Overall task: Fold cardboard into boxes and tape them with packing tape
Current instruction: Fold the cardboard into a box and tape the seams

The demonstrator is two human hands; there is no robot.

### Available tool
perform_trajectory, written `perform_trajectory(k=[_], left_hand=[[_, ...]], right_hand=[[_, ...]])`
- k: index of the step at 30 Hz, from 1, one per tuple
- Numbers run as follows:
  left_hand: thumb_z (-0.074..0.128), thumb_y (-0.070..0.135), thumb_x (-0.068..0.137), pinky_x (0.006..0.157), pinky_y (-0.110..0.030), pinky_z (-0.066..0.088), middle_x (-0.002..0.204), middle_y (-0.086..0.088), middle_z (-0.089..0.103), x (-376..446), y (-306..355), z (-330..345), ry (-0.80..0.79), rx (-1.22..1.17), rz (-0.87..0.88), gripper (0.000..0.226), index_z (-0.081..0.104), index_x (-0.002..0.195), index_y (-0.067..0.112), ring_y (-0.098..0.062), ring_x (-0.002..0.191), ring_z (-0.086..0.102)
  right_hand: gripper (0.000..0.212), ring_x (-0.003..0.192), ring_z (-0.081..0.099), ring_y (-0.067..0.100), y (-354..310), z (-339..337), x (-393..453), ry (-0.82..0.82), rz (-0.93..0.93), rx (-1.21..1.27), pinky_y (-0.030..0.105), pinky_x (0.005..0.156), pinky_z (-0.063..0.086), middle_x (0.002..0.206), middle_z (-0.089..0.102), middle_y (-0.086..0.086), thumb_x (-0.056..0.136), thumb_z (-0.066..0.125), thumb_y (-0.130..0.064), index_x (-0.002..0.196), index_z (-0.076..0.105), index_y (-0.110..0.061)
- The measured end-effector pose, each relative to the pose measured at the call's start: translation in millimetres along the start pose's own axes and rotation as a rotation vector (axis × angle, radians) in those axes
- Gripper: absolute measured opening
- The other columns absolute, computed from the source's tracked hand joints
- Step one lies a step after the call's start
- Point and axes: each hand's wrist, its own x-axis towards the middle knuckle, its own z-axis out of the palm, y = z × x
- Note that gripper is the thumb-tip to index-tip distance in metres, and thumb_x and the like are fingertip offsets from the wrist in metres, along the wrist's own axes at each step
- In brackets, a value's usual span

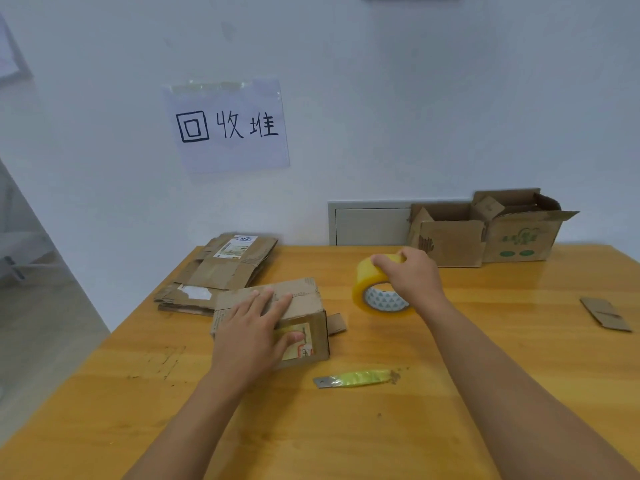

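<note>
Left hand [252,327] lies flat, fingers straight, on the small brown cardboard box [304,306]; right hand [412,277], right of the box, curls its fingers over the yellow tape roll [372,289].

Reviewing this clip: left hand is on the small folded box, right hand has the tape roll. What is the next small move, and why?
Probably bring the tape roll over to the small box and start a strip along its top seam. The left hand lies on the box with its fingers across the closed flaps, and the right hand grips the roll beside the box, apart from it. No strip runs from the roll to the box yet.
</note>
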Motion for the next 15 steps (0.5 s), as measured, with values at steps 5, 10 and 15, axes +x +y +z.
perform_trajectory(k=[5, 10, 15], left_hand=[[0.029, 0.078, 0.083, 0.095, -0.044, 0.052, 0.136, -0.002, 0.061, -2, -8, -4, -0.002, 0.015, 0.016, 0.076, 0.056, 0.138, 0.033, -0.027, 0.124, 0.059], [0.031, 0.076, 0.084, 0.090, -0.046, 0.054, 0.132, -0.005, 0.063, -14, -18, -7, 0.012, 0.032, -0.015, 0.075, 0.059, 0.136, 0.030, -0.030, 0.119, 0.060], [0.024, 0.080, 0.085, 0.092, -0.051, 0.051, 0.134, -0.003, 0.063, -21, -26, -10, 0.017, 0.044, -0.005, 0.077, 0.059, 0.136, 0.033, -0.030, 0.121, 0.059]], right_hand=[[0.044, 0.066, 0.040, 0.018, 0, 2, 1, 0.028, -0.009, 0.096, 0.036, 0.059, 0.031, 0.070, 0.040, 0.000, 0.086, 0.065, -0.049, 0.069, 0.042, -0.015], [0.045, 0.064, 0.039, 0.019, -3, 8, 4, 0.034, -0.004, 0.152, 0.038, 0.060, 0.032, 0.068, 0.039, 0.003, 0.084, 0.066, -0.049, 0.068, 0.043, -0.014], [0.045, 0.065, 0.040, 0.020, -11, 20, 6, 0.029, -0.021, 0.179, 0.039, 0.060, 0.031, 0.071, 0.039, 0.005, 0.082, 0.067, -0.051, 0.072, 0.046, -0.013]])
